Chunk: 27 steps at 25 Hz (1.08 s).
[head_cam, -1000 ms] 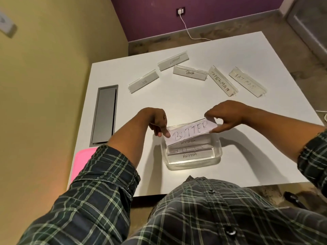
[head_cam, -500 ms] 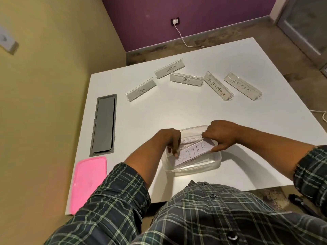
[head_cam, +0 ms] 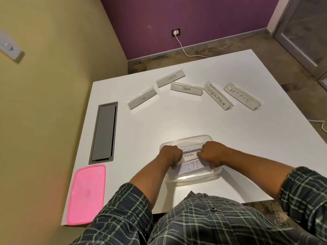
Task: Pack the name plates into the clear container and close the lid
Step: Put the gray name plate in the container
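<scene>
On the white worktop (head_cam: pixel 177 121) the clear container (head_cam: pixel 192 178) sits near me. My left hand (head_cam: pixel 170 156) and right hand (head_cam: pixel 213 155) pinch the ends of the BUTTER name plate (head_cam: pixel 190 166) inside it. I should press it flat and square beside ZEBRA (head_cam: pixel 188 155). My knuckles hide its end letters; deeper plates blur.

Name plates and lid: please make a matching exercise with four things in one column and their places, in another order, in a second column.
Things:
1. BATMAN plate
2. DOG plate
3. ZEBRA plate
4. pink lid

Places:
A. inside the clear container
B. near left corner of the table
C. far right end of the loose row
D. far left end of the loose row

Pairs: 1-C, 2-D, 3-A, 4-B
</scene>
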Tool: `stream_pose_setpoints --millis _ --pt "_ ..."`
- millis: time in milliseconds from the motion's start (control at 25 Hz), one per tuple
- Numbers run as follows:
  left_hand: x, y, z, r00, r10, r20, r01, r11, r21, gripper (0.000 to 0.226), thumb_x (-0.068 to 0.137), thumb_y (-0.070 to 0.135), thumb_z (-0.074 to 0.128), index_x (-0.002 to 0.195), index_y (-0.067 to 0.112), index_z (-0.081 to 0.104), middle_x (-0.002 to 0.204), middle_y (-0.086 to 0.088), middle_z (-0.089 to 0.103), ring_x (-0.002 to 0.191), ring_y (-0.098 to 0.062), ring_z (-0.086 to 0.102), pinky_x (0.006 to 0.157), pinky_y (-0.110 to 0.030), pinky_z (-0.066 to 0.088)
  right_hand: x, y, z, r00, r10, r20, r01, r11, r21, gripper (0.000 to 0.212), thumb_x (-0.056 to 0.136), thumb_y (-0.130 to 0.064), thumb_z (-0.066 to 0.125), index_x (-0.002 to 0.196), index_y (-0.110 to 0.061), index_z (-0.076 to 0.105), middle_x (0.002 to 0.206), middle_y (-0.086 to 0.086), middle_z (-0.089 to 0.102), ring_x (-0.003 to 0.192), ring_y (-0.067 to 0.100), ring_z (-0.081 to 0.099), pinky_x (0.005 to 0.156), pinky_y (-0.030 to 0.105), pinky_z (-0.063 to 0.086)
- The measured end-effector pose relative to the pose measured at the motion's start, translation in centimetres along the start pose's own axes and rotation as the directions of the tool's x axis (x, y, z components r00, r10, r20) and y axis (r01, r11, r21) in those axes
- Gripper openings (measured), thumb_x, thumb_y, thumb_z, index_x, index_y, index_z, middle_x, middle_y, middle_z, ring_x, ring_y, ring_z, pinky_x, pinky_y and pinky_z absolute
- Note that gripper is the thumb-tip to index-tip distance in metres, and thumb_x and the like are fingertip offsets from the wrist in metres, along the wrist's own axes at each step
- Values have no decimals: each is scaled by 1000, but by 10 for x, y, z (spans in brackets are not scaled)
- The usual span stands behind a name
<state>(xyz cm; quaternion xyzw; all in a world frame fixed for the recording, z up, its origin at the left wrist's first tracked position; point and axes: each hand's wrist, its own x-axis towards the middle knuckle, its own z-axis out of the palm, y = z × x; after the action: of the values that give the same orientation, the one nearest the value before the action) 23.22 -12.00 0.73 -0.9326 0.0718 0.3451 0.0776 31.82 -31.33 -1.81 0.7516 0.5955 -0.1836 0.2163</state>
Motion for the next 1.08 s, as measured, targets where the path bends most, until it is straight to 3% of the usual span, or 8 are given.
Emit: stream_pose_setpoints --millis 280,400,600,760,920,1000,1080 --pt "2 6 2 1000 13 0 -13 998 61 35 75 23 82 108 17 73 112 -6 70 98 -27 69 81 -36 58 3 -18 8 997 27 76 -28 999 24 41 78 -15 72 114 -7 53 105 12 71 95 34 66 78 39 51" --pt "2 8 3 1000 16 -3 -16 998 63 32 77 22 80 107 15 72 111 -7 70 97 -27 69 80 -35 58 5 -23 11 996 33 82 -35 999 17 38 81 -9 68 116 -5 52 106 13 71 96 35 67 83 42 53" --pt "3 10 8 1000 23 -19 -22 997 71 31 75 22 81 104 16 72 108 -7 71 96 -27 70 77 -34 56 7 -27 11 996 0 89 3 1000 -28 27 87 -4 63 113 -3 56 105 16 71 94 36 69 79 42 55" --pt "5 14 12 999 26 -28 -24 996 84 27 75 20 80 100 15 72 106 -7 71 94 -27 70 68 -32 49 9 -26 10 992 -38 119 41 999 -23 23 88 -5 63 110 -5 60 104 15 72 94 35 69 77 41 55" --pt "5 13 10 999 31 -27 -28 994 102 28 75 20 81 100 15 72 106 -7 71 94 -27 70 69 -33 51 9 -23 7 990 -70 126 75 996 -37 21 85 -8 65 106 -7 64 102 13 72 93 34 70 79 42 57" --pt "7 12 6 999 44 4 -45 995 84 36 72 27 86 103 14 71 104 -6 71 93 -27 70 68 -32 49 10 -18 0 987 -128 98 134 989 -57 20 85 -21 69 100 -7 67 98 14 72 89 33 69 78 41 56" --pt "7 8 -4 998 44 34 -44 999 -13 40 69 35 88 98 14 71 93 -5 71 89 -26 69 66 -31 47 13 -9 -9 981 -194 0 194 979 -62 35 89 -42 64 93 -8 68 91 14 72 82 34 69 73 39 52"
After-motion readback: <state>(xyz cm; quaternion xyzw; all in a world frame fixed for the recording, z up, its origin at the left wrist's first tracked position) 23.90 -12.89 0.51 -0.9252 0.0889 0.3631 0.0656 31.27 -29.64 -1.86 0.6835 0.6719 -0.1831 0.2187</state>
